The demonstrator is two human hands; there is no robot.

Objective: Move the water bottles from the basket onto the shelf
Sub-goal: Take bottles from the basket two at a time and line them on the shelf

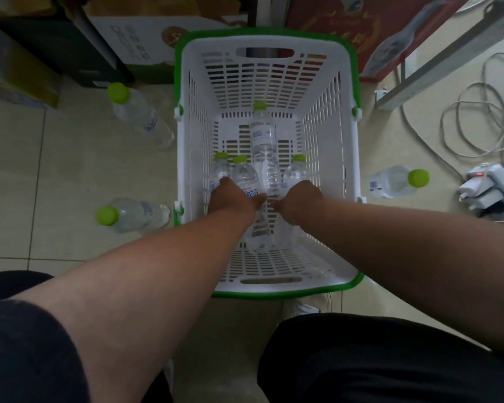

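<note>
- I look straight down into a white slotted basket point(320, 135) with a green rim, standing on a tiled floor point(70, 251).
- Both my bare forearms reach down into it from the near side.
- My left hand point(230, 197) lies on the two upright water bottles at the left of the basket, one point(219, 170) against the left wall and one point(243, 174) just beside it; the fingers curve down over them, but I cannot tell whether they have closed on either bottle.
- My right hand point(300, 202) sits over the upright bottle point(296, 171) on the right side of the basket; its fingers are hidden beneath the back of the hand, so I cannot tell whether it grips.
- The two thumbs point at each other and nearly meet over the middle.
- Between the hands a long bottle point(264, 146) lies flat along the basket's bottom, its green cap toward the far wall.
- Another clear bottle point(258, 234) lies under my left wrist, mostly hidden.
- Outside the basket, three more green-capped bottles stand on the floor: one at far left point(137, 114), one at near left point(134, 215), one on the right point(396, 183).
- Cardboard boxes point(134, 39) stand beyond the basket.
- Loose cables point(477, 117) and a power strip point(486, 184) lie at the right.
- My dark-trousered knees fill the bottom of the view.
</note>
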